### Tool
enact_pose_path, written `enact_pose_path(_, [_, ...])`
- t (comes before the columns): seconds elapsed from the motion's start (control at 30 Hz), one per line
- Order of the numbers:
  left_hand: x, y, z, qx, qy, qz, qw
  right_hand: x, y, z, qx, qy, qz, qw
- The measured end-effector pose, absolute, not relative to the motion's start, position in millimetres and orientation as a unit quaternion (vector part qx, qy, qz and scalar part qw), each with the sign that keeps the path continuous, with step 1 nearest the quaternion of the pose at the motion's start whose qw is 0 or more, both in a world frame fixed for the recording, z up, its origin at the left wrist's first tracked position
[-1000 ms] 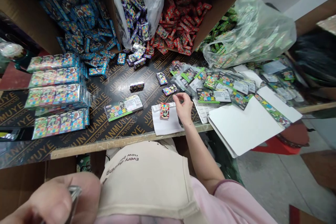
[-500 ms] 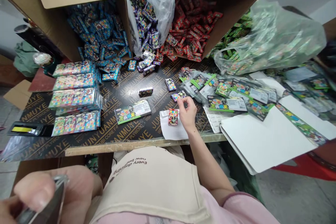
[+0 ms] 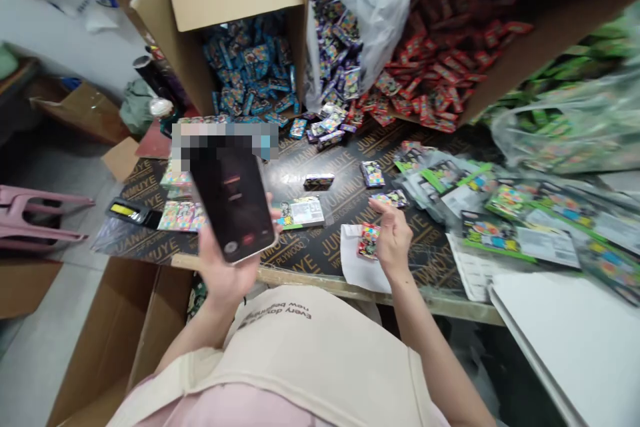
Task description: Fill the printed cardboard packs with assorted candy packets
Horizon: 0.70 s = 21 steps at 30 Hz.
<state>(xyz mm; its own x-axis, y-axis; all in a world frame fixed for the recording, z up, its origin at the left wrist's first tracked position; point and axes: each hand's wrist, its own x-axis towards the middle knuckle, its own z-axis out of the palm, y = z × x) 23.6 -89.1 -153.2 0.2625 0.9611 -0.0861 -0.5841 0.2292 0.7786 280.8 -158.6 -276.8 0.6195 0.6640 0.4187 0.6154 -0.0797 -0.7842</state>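
One dark phone [image 3: 233,203] in left hand [image 3: 225,273], screen seemingly dim, upper edge blurred

A dark phone [image 3: 233,207] is held upright in the left hand [image 3: 225,273] above the near edge of the black worktop [image 3: 320,247]. A small red packet [image 3: 369,241] is pinched by the right hand [image 3: 395,243] over a white sheet [image 3: 357,267] lying at that near edge. Boxes of blue packets [image 3: 250,73] and red packets [image 3: 440,73] are tipped onto the far edge, with a bag of purple packets [image 3: 337,60] between them.
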Motion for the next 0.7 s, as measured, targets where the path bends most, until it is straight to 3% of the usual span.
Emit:
enact_pose_path(0.13, [28, -74, -178, 0.252, 0.28, 0.456, 0.806, 278, -158, -282, -0.733, -0.441, 0.03, 0.516])
enact_pose_path(0.37, [24, -70, -193, 0.234, 0.222, 0.408, 0.854, 279, -161, -288, -0.737, -0.438, 0.041, 0.513])
enact_pose_path(0.57, [14, -59, -193, 0.268, 0.215, 0.423, 0.838, 278, -157, -293, -0.737, -0.452, 0.059, 0.5])
enact_pose_path(0.7, [-4, -39, -193, 0.312, 0.269, 0.482, 0.774, 277, -154, -291, -0.74, -0.468, 0.05, 0.481])
